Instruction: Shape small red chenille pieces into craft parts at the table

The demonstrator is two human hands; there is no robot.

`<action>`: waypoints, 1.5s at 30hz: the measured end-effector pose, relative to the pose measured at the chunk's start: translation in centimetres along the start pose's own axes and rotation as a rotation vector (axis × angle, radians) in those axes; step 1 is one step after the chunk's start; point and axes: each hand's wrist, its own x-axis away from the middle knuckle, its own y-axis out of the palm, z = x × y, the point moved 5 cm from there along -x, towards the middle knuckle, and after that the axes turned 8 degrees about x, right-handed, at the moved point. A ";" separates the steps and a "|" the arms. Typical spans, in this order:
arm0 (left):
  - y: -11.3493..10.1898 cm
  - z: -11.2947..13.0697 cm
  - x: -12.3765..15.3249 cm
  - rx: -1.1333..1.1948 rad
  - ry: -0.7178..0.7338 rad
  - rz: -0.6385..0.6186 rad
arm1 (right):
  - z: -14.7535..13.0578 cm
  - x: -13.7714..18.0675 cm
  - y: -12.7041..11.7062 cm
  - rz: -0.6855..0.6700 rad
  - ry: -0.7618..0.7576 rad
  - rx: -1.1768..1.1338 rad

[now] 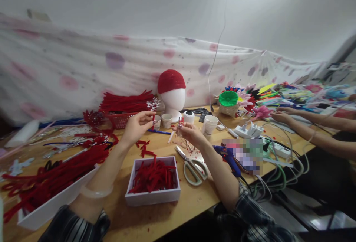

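Two bare hands, raised at mid-height above the worktop (133, 221), near each other but apart.

Left hand (137, 125): thumb and index fingers (147, 114) closed in a pinch on one short red strip (153, 117), held roughly upright in front of a pale cup (157, 122).

Right hand (191, 133): fingers closed on a small red-and-clear object (180, 121), held upright; too small to identify.

One white box (152, 198), below and between the forearms, holding a heap of short red pieces (151, 175). Further loose red strips (144, 148) on the worktop, just behind it.

One pair of scissors (185, 159), blades partly open, lying right of the box. One blue glue gun (232, 160), just beyond the right forearm; contact cannot be told.

One white mannequin head (174, 101), red-covered on top, standing behind the hands.

Handling notes, as judgement: a light pinch near one end should leave most of the strip exposed and uncrushed. Both hands steady and level would help the two small items meet squarely. The right forearm is best kept clear of the glue gun's nozzle, in case it is hot, and of the open blades.
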 end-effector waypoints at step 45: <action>1.7 0.8 2.3 0.007 0.229 0.338 | 4.7 0.0 6.6 -0.255 0.181 -0.055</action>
